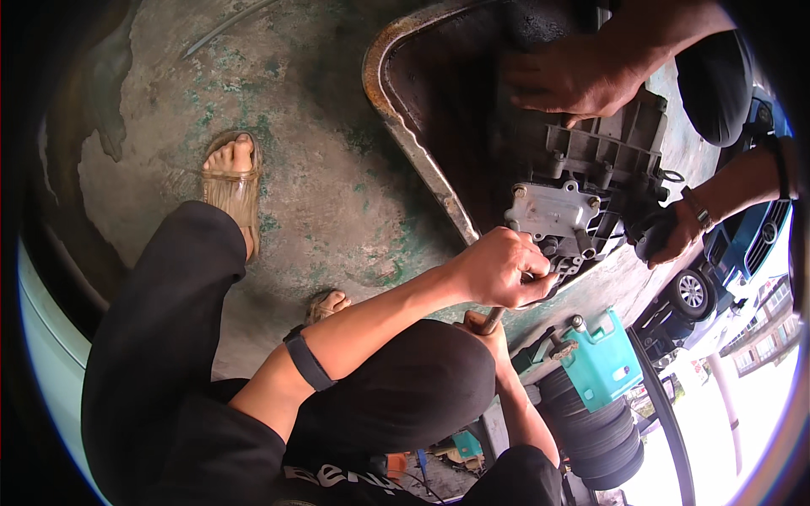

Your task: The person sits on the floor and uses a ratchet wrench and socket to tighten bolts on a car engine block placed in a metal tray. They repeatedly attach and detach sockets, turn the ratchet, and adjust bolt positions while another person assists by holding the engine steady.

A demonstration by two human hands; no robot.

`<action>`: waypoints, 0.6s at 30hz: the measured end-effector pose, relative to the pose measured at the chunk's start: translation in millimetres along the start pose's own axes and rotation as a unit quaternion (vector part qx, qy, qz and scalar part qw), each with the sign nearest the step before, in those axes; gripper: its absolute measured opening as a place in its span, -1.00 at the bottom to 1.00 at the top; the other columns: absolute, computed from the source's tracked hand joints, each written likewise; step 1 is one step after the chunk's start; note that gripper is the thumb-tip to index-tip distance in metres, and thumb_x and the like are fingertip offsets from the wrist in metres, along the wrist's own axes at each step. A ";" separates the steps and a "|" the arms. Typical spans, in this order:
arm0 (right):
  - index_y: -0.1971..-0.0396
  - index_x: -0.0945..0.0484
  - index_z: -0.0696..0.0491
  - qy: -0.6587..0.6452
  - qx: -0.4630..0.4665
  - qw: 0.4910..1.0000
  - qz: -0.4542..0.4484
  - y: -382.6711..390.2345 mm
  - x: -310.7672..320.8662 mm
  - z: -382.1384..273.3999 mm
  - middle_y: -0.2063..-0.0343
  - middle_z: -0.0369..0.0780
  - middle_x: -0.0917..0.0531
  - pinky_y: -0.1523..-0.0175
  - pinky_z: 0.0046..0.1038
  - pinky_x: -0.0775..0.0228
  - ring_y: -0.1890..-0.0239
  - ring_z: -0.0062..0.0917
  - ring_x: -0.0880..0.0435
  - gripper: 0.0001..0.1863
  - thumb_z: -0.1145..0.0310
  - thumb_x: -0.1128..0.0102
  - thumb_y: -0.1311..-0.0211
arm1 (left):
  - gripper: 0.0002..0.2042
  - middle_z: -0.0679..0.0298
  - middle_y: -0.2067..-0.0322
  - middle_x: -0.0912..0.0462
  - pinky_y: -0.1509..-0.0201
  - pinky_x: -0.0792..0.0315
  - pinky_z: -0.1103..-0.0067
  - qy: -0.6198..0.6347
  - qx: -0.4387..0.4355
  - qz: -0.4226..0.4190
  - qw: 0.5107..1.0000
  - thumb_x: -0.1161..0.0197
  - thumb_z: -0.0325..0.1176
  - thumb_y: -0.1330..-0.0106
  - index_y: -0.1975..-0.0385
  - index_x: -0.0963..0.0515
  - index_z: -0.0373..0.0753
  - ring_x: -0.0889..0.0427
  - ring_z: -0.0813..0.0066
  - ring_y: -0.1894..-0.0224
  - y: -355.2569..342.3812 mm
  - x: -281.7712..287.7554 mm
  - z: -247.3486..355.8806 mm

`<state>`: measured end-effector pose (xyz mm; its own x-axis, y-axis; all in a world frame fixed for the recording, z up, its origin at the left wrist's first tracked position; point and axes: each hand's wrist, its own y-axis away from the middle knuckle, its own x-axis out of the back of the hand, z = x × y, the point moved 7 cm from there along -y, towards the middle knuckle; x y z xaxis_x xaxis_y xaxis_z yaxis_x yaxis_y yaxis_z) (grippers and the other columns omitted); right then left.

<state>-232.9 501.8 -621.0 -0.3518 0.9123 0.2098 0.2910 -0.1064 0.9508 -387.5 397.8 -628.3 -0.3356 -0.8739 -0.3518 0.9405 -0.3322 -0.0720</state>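
A grey metal gearbox-like casing [607, 143] rests along a large metal drip tray [419, 152] with a rusty rim. On its near side is a bolted silver cover plate [553, 211]. My left hand [504, 268] is closed at the casing's near end, just below the plate. Out of that fist a steel tool handle [491, 320] slants down to my right hand [485, 331], whose fingers close round its lower end. The tool's working end is hidden behind my left hand.
A co-worker's hand [582, 76] lies over the casing's far part; their other hand [666, 234] grips a dark part at its right. Beyond my right arm are a turquoise plastic container [597, 358] and stacked tyres [591, 426]. A blue vehicle [755, 244] stands far right.
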 end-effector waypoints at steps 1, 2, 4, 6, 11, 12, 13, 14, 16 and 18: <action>0.70 -0.31 0.13 0.014 -0.029 0.999 -0.028 2.8 2.5 -6.6 0.78 -0.40 -0.28 0.55 -0.41 -0.09 0.65 -0.72 -0.18 -0.70 0.44 -0.24 -0.07 | -0.68 0.26 0.75 -0.40 0.46 -0.33 0.43 -0.015 -0.012 -0.004 1.000 -0.32 -0.47 -0.13 0.81 -0.38 -0.27 -0.38 0.30 0.64 4.9 -2.2 -2.2; 0.66 -0.43 0.17 0.216 -0.078 0.972 0.044 8.7 31.3 -15.9 0.79 -0.23 -0.46 0.51 -0.29 -0.28 0.72 -0.51 -0.41 -0.78 0.43 -0.26 -0.03 | -0.67 0.26 0.76 -0.38 0.47 -0.33 0.44 -0.023 -0.030 0.034 0.999 -0.33 -0.50 -0.12 0.82 -0.35 -0.27 -0.37 0.32 0.65 12.7 2.1 -0.5; 0.48 -0.64 0.12 0.516 -0.038 0.852 0.077 12.6 77.0 -60.6 0.58 0.08 -0.61 0.30 -0.10 -0.51 0.42 0.02 -0.65 -0.88 0.43 -0.20 0.04 | -0.64 0.27 0.78 -0.34 0.50 -0.33 0.45 -0.014 -0.118 0.134 0.984 -0.33 -0.54 -0.10 0.83 -0.31 -0.26 -0.36 0.37 0.67 28.3 19.7 11.7; 0.45 -0.65 0.08 0.497 0.041 0.861 0.098 9.3 90.0 -87.5 0.58 0.06 -0.61 0.33 -0.12 -0.52 0.45 0.02 -0.64 -0.88 0.44 -0.18 0.01 | -0.63 0.29 0.77 -0.34 0.54 -0.33 0.50 -0.044 0.009 0.216 0.975 -0.28 -0.63 -0.11 0.84 -0.28 -0.24 -0.39 0.47 0.68 29.3 35.4 -6.3; 0.52 -0.59 0.08 0.475 0.191 0.853 0.100 -16.8 63.9 -90.9 0.67 -0.02 -0.57 0.43 -0.18 -0.44 0.55 -0.06 -0.62 -0.95 0.45 -0.26 0.03 | -0.72 0.21 0.74 -0.46 0.34 -0.50 0.41 -0.061 -0.027 0.234 0.970 -0.19 -0.59 -0.10 0.81 -0.33 -0.29 -0.47 0.34 0.67 40.4 69.8 -1.7; 0.55 -0.56 0.06 0.455 0.214 0.859 0.097 -18.8 51.6 -86.4 0.65 -0.04 -0.60 0.40 -0.17 -0.49 0.54 -0.08 -0.64 -0.94 0.45 -0.26 0.07 | -0.75 0.20 0.72 -0.51 0.31 -0.52 0.39 -0.064 -0.063 0.248 0.965 -0.18 -0.59 -0.07 0.81 -0.34 -0.30 -0.50 0.34 0.65 52.2 77.2 6.1; 0.59 -0.53 0.06 0.442 0.228 0.860 0.114 -26.7 39.9 -80.7 0.66 -0.09 -0.59 0.43 -0.20 -0.47 0.57 -0.11 -0.62 -0.91 0.47 -0.29 0.11 | -0.79 0.19 0.64 -0.55 0.28 -0.49 0.42 -0.079 -0.090 0.236 0.964 -0.25 -0.59 -0.01 0.76 -0.39 -0.29 -0.56 0.28 0.55 59.8 80.7 9.0; 0.62 -0.50 0.05 0.438 0.215 0.863 0.128 -33.9 29.7 -72.6 0.66 -0.13 -0.58 0.45 -0.21 -0.45 0.60 -0.13 -0.60 -0.87 0.46 -0.31 0.13 | -0.80 0.18 0.61 -0.57 0.28 -0.49 0.42 -0.112 -0.047 0.216 0.969 -0.25 -0.59 -0.01 0.75 -0.39 -0.29 -0.57 0.27 0.52 66.2 82.3 2.2; 0.62 -0.47 0.05 0.422 0.228 0.857 0.186 -43.3 8.2 -60.0 0.64 -0.15 -0.59 0.47 -0.22 -0.43 0.60 -0.15 -0.59 -0.84 0.46 -0.33 0.13 | -0.82 0.18 0.55 -0.60 0.27 -0.50 0.42 -0.153 -0.024 0.175 0.972 -0.25 -0.58 0.00 0.73 -0.39 -0.29 -0.60 0.24 0.48 72.2 82.8 -13.5; 0.63 -0.41 0.04 0.401 0.166 0.873 0.223 -46.0 -5.2 -40.4 0.64 -0.18 -0.58 0.49 -0.25 -0.41 0.62 -0.20 -0.59 -0.79 0.46 -0.34 0.15 | -0.85 0.14 0.46 -0.61 0.17 -0.50 0.35 -0.160 -0.030 0.150 0.975 -0.29 -0.54 0.02 0.66 -0.42 -0.28 -0.61 0.22 0.44 80.1 84.8 -15.8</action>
<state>-280.4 486.0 -656.6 -0.6092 0.2247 0.7605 0.7527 -0.1383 0.6437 -339.8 302.7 -678.7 -0.0351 -0.9978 -0.0570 0.9971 -0.0311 -0.0689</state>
